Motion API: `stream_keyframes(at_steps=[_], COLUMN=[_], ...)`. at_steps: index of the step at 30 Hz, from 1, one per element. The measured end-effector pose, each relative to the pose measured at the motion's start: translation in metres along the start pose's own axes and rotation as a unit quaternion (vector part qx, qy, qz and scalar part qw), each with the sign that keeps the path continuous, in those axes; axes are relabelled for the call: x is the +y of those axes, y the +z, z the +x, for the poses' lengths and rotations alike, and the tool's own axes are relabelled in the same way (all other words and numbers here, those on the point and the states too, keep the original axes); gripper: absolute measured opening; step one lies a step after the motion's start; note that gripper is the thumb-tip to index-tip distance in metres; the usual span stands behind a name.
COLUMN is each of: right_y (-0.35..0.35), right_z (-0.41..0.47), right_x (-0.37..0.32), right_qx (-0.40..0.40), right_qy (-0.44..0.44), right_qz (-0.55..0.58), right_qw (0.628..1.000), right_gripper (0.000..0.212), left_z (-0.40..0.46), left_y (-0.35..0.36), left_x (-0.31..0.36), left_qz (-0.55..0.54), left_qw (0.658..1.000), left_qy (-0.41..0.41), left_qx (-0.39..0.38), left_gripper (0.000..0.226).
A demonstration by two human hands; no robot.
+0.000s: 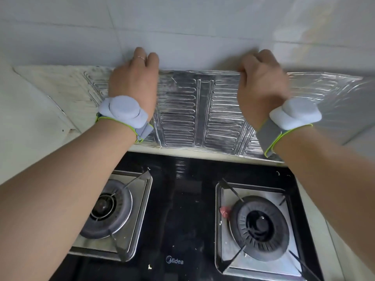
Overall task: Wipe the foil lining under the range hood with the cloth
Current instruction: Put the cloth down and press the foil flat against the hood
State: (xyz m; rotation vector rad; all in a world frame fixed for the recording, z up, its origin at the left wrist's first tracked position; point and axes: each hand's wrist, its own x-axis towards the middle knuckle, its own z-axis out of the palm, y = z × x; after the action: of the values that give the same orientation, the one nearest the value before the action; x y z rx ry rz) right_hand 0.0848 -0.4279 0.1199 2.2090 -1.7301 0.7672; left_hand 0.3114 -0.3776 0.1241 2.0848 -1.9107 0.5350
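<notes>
Both hands, left [135,82] and right [261,86], curled pinching the top edge of the embossed silver foil lining [182,110] at frame centre; no cloth visible, so probably fetching one next.

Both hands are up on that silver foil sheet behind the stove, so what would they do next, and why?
Probably free one hand to fetch a cloth. Both the left hand and right hand grip the foil at its top edge, no cloth is in view, and grey smudges remain.
</notes>
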Motion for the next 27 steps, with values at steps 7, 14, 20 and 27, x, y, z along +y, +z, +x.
stream_keyframes(at_steps=[7,14,20,27], right_y=[0.015,0.017,0.012,0.015], right_z=[0.000,-0.011,-0.007,-0.009], right_x=[0.000,-0.001,-0.006,-0.010], right_qx=[0.035,0.061,0.062,0.050], right_qy=[-0.011,-0.017,-0.025,-0.020], right_qz=[0.021,0.061,0.070,0.070], right_qw=[0.999,0.996,0.995,0.996], right_gripper=[0.017,0.025,0.023,0.026], left_z=[0.011,0.012,0.012,0.004], left_y=[0.017,0.025,0.025,0.032], left_x=[-0.004,-0.010,-0.015,-0.007], left_qz=[0.006,0.019,0.023,0.000], left_qw=[1.000,0.999,0.999,0.999], left_qy=[-0.001,0.013,0.018,0.001], left_qx=[0.014,0.036,0.043,0.050], left_gripper=[0.032,0.027,0.029,0.039])
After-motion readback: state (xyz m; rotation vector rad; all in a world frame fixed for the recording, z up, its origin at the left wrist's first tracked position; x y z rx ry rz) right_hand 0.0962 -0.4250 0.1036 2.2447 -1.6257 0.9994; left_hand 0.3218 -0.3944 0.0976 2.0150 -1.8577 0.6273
